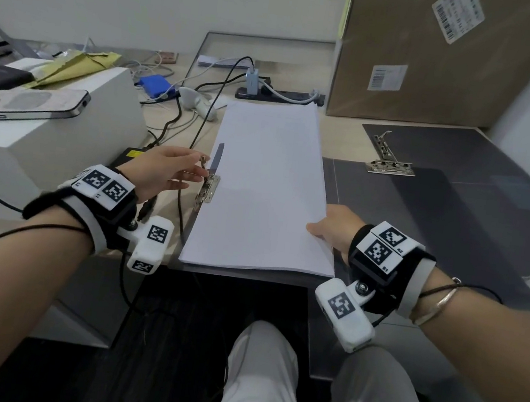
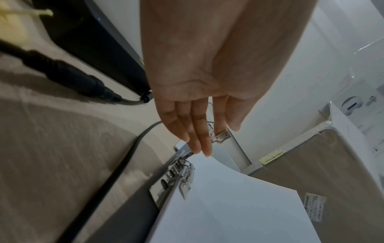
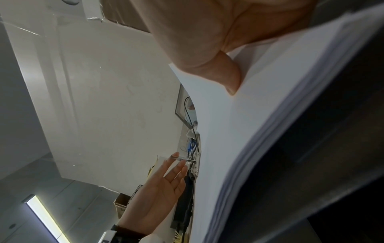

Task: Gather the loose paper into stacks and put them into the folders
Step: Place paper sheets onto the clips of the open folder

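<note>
- Fingers of the right hand [image 1: 337, 226] are hiding beneath the paper stack [image 1: 268, 188], thumb on top, gripping its edge.
- Left hand [image 1: 164, 168] is hovering with relaxed fingers extended, grasping nothing, fingertips [image 2: 204, 148] at the folder clip [image 1: 208, 185].

The cardboard box [image 1: 441, 55] labels show barcodes, their text too blurred.

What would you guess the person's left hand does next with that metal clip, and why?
Probably press the clip lever down. The left hand has straight fingers at the raised lever, the paper stack lies beside the clip, and the right hand grips its edge.
</note>
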Available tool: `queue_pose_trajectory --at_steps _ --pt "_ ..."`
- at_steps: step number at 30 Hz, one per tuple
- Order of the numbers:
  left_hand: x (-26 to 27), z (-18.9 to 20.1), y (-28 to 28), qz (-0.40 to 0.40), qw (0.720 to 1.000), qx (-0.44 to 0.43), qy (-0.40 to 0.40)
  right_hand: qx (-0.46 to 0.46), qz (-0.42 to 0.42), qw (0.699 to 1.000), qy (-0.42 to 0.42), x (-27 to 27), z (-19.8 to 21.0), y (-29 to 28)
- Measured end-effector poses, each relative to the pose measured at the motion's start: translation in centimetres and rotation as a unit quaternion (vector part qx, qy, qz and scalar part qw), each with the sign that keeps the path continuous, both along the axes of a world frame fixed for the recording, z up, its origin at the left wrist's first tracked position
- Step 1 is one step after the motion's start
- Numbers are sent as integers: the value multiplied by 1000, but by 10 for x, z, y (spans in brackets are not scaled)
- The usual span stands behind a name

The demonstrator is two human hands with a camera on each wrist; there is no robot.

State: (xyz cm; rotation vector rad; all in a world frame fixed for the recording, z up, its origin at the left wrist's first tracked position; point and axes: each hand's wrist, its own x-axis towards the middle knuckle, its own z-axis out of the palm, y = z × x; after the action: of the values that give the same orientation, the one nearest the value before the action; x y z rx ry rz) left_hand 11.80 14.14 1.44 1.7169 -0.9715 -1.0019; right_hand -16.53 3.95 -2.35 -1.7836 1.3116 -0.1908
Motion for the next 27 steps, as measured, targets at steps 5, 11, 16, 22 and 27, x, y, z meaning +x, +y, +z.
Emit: queue_pose_trajectory --at_steps 5,11,16,22,27 --pt "-1 0 -2 6 1000 -2 -9 -3 6 1000 22 -1 4 2" --pt "-2 -1 -4 16 1000 -3 -11 12 8 999 29 -1 7 2" --pt "-2 -1 -5 18 1000 -3 -11 16 13 999 47 0 11 1" --pt "-2 -3 -5 20 1000 1 -9 23 9 997 69 3 15 1" --pt "-4 -3 -5 29 1000 0 -3 28 35 992 120 6 27 3"
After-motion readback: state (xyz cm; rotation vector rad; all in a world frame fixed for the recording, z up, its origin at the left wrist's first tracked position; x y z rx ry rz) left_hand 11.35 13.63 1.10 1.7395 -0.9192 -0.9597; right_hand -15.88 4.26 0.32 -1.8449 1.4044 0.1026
